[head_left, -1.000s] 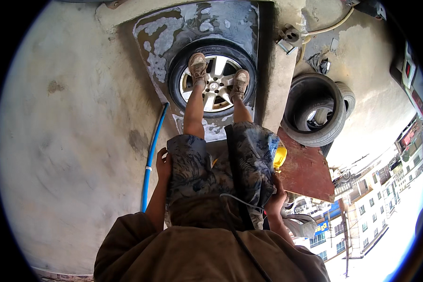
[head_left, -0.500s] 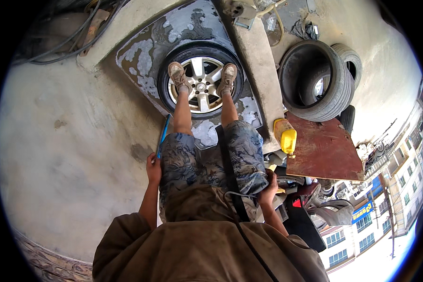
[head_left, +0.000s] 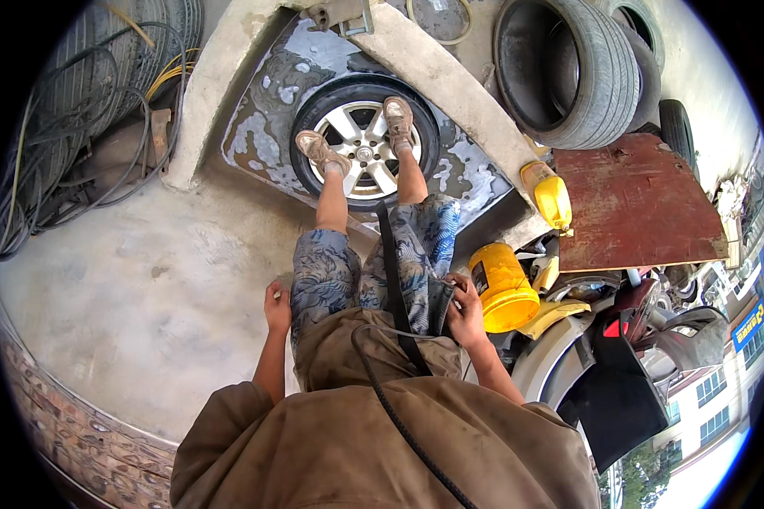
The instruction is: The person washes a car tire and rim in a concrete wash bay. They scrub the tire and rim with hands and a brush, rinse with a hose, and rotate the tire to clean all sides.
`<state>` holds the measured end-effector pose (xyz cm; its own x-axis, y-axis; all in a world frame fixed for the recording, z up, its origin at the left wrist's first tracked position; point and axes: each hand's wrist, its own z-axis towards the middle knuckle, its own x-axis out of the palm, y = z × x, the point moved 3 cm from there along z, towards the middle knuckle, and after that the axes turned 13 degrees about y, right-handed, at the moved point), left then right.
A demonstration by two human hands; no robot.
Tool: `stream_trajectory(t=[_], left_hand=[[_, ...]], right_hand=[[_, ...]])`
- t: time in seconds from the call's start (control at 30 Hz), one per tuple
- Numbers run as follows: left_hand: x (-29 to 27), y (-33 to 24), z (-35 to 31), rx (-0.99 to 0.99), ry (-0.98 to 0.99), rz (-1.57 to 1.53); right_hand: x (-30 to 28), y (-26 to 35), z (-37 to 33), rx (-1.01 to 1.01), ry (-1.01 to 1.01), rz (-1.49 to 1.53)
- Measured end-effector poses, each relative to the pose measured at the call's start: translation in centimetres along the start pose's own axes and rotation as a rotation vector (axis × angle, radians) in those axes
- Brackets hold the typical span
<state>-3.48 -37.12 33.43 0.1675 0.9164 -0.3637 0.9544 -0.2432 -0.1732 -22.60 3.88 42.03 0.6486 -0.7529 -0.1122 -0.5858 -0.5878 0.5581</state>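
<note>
My left hand (head_left: 278,307) hangs beside the left leg of my patterned shorts (head_left: 325,270), its fingers curled. Whatever it may hold is hidden from view. At the right hip, my right hand (head_left: 465,316) has its fingers bent around the dark pocket edge of the shorts. Both shoes overlap a wheel (head_left: 345,123), a black tyre on a silver spoked rim. The wheel lies flat in a wet, foam-streaked basin (head_left: 259,140). A yellow bucket (head_left: 509,310) stands close to my right hand.
A concrete kerb (head_left: 458,81) borders the basin. Loose tyres (head_left: 609,76), a yellow jug (head_left: 552,199) and a reddish-brown board (head_left: 628,208) are at the right, above piled car parts (head_left: 620,390). Black hoses (head_left: 102,127) tangle at the far left near a brick-patterned strip (head_left: 85,433).
The view has turned and shifted; the yellow bucket and more hoses now show. The blue stick-like tool at my left hand is no longer visible. My right hand has moved to the pocket edge.
</note>
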Motion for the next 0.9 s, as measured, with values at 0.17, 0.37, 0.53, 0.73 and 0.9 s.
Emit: stream_trajectory(t=[0.17, 0.37, 0.53, 0.73, 0.9], left_hand=[[-2.8, -4.9, -0.2, 0.041, 0.027, 0.060], [-6.8, -11.7, 1.1, 0.204, 0.069, 0.134], [-8.3, -16.1, 1.5, 0.280, 0.117, 0.246], [-9.2, -19.4, 1.9, 0.340, 0.243, 0.470], [-12.0, -22.6, 5.2, 0.513, 0.320, 0.565]], right_hand=[[-1.5, 2.0, 0.4, -0.021, -0.170, -0.076], [-1.5, 1.5, 1.3, -0.001, 0.053, -0.081], [0.7, 2.8, 4.2, -0.169, 0.047, 0.009], [5.3, 4.8, 6.1, -0.061, -0.038, -0.169], [7.7, 3.8, 5.3, -0.041, -0.398, 0.201]])
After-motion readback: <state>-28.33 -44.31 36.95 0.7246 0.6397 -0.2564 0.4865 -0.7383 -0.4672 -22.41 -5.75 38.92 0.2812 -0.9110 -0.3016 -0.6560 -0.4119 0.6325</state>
